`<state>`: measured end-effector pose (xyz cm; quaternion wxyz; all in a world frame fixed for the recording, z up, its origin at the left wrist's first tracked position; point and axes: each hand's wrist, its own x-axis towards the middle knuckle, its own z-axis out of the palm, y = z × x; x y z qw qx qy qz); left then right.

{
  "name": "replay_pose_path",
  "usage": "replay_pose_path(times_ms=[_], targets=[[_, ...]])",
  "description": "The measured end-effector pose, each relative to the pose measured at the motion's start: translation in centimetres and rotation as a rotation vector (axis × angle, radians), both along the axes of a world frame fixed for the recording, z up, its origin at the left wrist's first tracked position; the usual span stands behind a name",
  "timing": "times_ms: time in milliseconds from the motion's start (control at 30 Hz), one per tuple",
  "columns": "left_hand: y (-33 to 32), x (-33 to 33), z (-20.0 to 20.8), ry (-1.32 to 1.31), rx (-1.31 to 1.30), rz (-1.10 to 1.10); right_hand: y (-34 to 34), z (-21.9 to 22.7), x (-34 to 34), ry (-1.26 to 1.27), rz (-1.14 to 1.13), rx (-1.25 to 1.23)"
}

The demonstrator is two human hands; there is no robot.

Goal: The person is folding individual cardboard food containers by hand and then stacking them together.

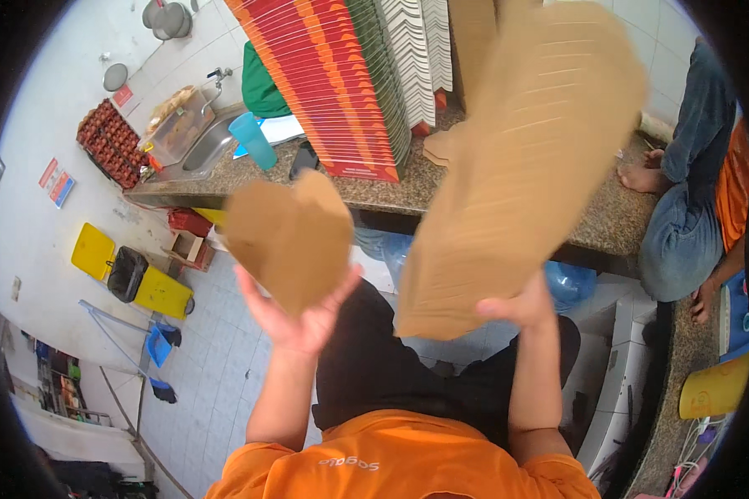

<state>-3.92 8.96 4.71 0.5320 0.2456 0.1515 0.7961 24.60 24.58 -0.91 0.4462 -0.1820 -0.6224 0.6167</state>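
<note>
My left hand (pixel 300 324) grips a brown folded cardboard piece (pixel 287 241) from below, its thumb and fingers spread along the two sides. The piece has two rounded flaps at the top and narrows to a point at the palm. In my right hand (pixel 524 303) is a long, thick stack of nested brown cardboard pieces (pixel 533 158), held at its lower end and tilted up and to the right. The fingers behind this stack are hidden. Both loads are above my lap, apart from each other. Beyond them, a tall stack of red-and-orange printed cardboard (pixel 333 100) stands on the granite counter (pixel 399 187).
A turquoise cup (pixel 252 141), a sink (pixel 212 145) and a food tub (pixel 179 125) are at the far left. A yellow pedal bin (pixel 162 291) and a blue dustpan (pixel 159 345) are on the floor. Another person in jeans (pixel 682 241) sits on the counter at right, near a yellow container (pixel 711 387).
</note>
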Motion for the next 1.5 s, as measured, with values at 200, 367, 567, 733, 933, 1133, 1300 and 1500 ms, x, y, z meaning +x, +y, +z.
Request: replay_pose_path(times_ms=[200,367,567,733,933,1133,1300,1500], targets=[[-1.3,-3.9,8.9,0.248,0.263,0.266,-10.9,-5.3,-10.7,-0.039,0.127,0.198],[-2.5,-6.2,11.7,0.419,0.455,0.442,-15.1,-7.4,-13.9,-0.080,0.169,0.282],[-4.4,-8.8,13.4,0.654,0.130,1.062,-15.9,-7.3,-14.9,-0.152,0.253,0.404],[-8.3,-5.4,13.4,1.138,0.082,0.965,-16.7,-7.4,-15.4,-0.129,0.068,0.436],[-10.3,-4.7,11.4,1.044,-0.151,0.905,-17.6,-8.0,-16.0,-0.174,-0.058,0.402],[-12.1,-3.1,11.0,1.287,-0.212,0.775,-17.4,-8.1,-17.1,-0.202,-0.167,0.537],[-12.5,-1.6,13.6,1.365,-0.315,0.789,-17.0,-8.2,-17.1,-0.145,-0.220,0.582],[-12.8,-5.1,15.1,1.800,-0.254,0.882,-17.1,-6.6,-16.5,-0.296,-0.239,0.487]])
